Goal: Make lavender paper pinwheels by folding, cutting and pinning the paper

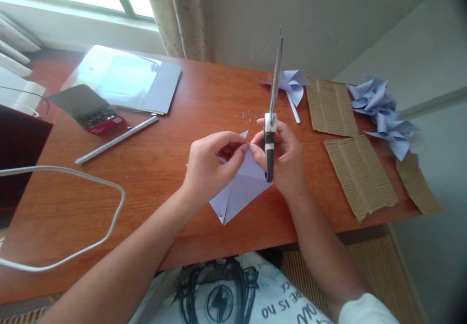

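A reddish wooden desk (164, 168) is carrying everything. Beyond the hands, a finished paper pinwheel (294, 84) is lying beside a few small scraps. To the right of the hands, two corrugated cardboard pieces (359, 175) are lying flat, with more pinwheels (383, 112) piling at the edge. Left of the hands, a white stick (116, 140), a box of pins (91, 110), a paper stack (127, 78) and a looping white cable (91, 180) are resting.

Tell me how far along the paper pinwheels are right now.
Done: finished pinwheels piled at the desk's right edge, another behind the scissors. In hand: left hand and right hand pinch a folded lilac sheet, scissors upright. Left: stack of sheets, rolled paper stick unused.
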A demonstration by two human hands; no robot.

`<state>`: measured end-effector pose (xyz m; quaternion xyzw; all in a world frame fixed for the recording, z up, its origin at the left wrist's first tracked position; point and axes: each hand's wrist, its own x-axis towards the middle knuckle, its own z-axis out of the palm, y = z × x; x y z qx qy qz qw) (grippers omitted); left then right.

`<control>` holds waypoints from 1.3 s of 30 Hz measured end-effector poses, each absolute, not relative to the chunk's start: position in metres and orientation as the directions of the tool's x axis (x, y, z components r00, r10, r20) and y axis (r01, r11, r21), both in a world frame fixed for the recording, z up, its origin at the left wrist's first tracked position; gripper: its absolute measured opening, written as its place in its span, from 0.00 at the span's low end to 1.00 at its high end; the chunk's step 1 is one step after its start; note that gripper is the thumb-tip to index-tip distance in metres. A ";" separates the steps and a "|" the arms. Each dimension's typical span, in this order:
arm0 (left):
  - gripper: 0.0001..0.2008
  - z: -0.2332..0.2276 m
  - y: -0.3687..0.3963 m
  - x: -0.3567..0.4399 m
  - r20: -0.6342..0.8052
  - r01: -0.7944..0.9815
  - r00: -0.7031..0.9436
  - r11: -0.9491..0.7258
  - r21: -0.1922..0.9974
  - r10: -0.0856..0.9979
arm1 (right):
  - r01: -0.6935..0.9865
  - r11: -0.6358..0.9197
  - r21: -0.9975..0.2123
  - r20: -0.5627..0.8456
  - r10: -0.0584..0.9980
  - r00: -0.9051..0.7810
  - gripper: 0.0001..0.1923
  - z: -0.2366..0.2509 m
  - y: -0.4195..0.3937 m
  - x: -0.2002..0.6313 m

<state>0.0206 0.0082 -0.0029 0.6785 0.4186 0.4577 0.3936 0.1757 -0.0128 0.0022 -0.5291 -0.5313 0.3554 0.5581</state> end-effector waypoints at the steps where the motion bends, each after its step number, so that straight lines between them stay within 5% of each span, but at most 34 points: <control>1: 0.03 -0.003 0.008 0.020 0.294 0.211 0.230 -0.343 0.915 0.928 | 0.169 0.191 -0.967 0.221 0.958 0.180 0.21 0.002 -0.013 0.176; 31: 0.04 0.003 0.008 0.019 0.380 0.304 0.219 -0.433 0.848 0.899 | 0.254 0.201 -0.946 0.244 0.958 0.152 0.22 -0.004 -0.015 0.177; 39: 0.04 0.004 0.009 0.019 0.366 0.285 0.221 -0.418 0.863 0.904 | 0.024 0.085 -0.996 0.087 0.994 0.072 0.19 0.004 -0.013 0.183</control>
